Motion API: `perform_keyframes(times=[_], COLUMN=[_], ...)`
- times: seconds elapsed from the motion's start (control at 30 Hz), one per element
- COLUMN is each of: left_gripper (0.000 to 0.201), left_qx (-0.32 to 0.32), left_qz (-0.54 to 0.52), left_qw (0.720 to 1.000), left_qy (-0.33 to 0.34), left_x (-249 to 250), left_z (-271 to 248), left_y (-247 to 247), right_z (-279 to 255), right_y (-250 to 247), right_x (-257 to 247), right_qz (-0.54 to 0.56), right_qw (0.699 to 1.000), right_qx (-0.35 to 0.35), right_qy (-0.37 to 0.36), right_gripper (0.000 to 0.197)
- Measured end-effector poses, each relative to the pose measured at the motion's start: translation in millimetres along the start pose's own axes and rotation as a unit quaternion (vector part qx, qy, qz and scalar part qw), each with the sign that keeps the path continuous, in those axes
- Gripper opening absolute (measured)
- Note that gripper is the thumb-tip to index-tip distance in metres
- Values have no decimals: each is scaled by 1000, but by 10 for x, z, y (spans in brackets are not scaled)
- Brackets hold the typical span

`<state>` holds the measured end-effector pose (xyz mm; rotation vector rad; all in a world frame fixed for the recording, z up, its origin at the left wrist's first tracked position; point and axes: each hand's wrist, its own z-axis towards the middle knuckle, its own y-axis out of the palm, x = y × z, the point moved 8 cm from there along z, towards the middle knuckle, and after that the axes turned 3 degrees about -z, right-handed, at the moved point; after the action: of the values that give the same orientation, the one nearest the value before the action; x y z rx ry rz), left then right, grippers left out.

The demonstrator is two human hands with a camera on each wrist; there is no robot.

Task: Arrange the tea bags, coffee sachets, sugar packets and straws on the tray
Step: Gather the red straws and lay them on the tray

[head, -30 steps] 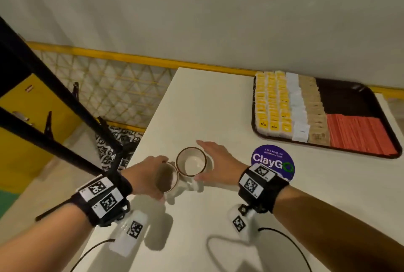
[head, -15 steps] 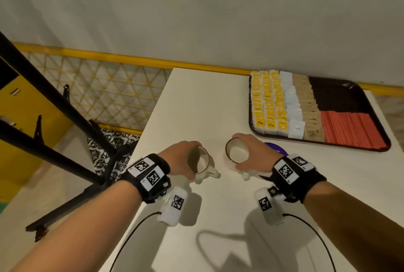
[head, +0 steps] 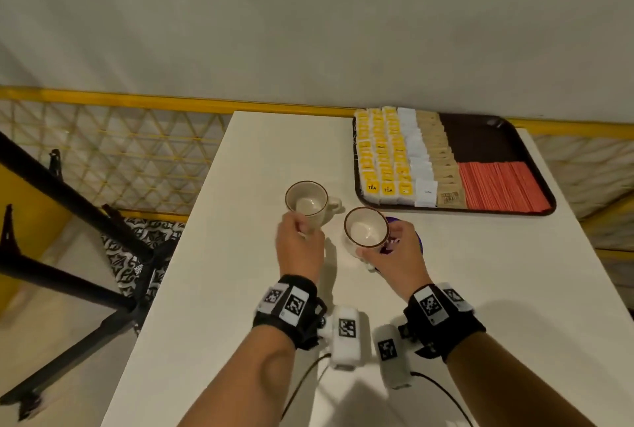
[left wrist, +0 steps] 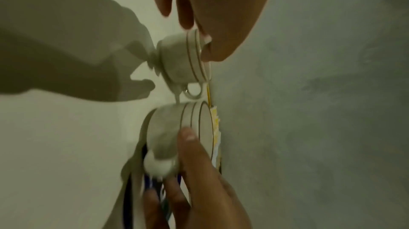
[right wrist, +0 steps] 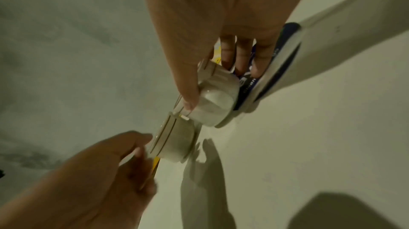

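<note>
A dark tray [head: 480,138] at the table's far right holds rows of yellow tea bags [head: 380,155], white packets [head: 417,159], brown packets [head: 441,166] and red sachets [head: 497,186]. No straws are visible. Left of the tray are two cream cups with brown rims. My left hand [head: 302,227] grips the near side of the left cup [head: 308,203], which stands on the table. My right hand [head: 387,241] grips the right cup [head: 366,231], thumb on its near wall [left wrist: 177,128] and fingers round the far side. I cannot tell whether this cup touches the table.
A round purple sticker [head: 417,241] lies on the white table [head: 240,289] under my right hand. The table's left edge drops to the floor, where a black stand [head: 68,255] is. A yellow-railed mesh fence [head: 137,152] and a wall stand behind.
Both hands have carried the cups away from the table's near left part towards the tray. The cups have moved apart, and the right cup now covers part of the purple sticker.
</note>
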<state>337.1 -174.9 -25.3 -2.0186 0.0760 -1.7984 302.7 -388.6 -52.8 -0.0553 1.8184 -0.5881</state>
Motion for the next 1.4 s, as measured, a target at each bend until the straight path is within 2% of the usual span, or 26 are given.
perform_keyframes(times=[0.03,0.1,0.13,0.2,0.3,0.43,0.5,0.53,0.57,0.63,0.73,0.83,0.93,1.1,1.23,1.4], left_gripper=[14,21,33,57,68,71,64,53,38,9,22,26,27,27,30,32], left_qx=[-44,-139,-183,-246,-275,-289,-285,-276,-261,-210,-121,-112,-125,-153,-154,-172], left_qz=[-24,-10,2,-10,-46,-154,-233,-279,-294,-277,-236,-208,-210,-200,-259,-247], left_qw=[999,988,980,963,949,904,878,865,869,901,946,963,965,964,946,941], left_qy=[-20,-63,-81,-109,-150,-275,-306,-312,-300,-260,-187,-126,-93,-82,-117,-152], left_x=[-62,-168,-195,-166,-114,-205,-199,-188,-176,-175,-241,-194,-69,83,42,-123], left_z=[-68,-145,-153,-135,-38,19,43,51,61,93,205,425,721,1363,1815,2128], left_y=[128,390,505,686,820,939,969,975,952,823,482,225,126,257,447,636], right_z=[-2,-10,-9,-31,-59,-53,-54,-51,-44,-16,98,322,645,1322,1841,2191], right_y=[-15,-42,-56,-71,-119,-103,-99,-99,-101,-122,-141,-53,165,570,820,1032], right_x=[95,184,196,197,256,368,375,379,384,359,188,-148,-521,-918,-872,-710], right_qz=[-14,-43,-52,-65,-53,-26,-18,-14,-17,-37,-52,-42,-2,98,133,138], right_qw=[1000,999,998,996,997,996,994,993,992,992,993,992,991,991,989,988], right_qx=[17,32,28,2,-25,-85,-105,-111,-115,-115,-109,-119,-129,-95,-60,-55], right_qy=[14,4,-18,-59,-41,17,38,42,42,35,19,4,-17,-10,18,40], right_gripper=[60,46,39,48,51,41,36,35,34,33,32,27,26,23,27,25])
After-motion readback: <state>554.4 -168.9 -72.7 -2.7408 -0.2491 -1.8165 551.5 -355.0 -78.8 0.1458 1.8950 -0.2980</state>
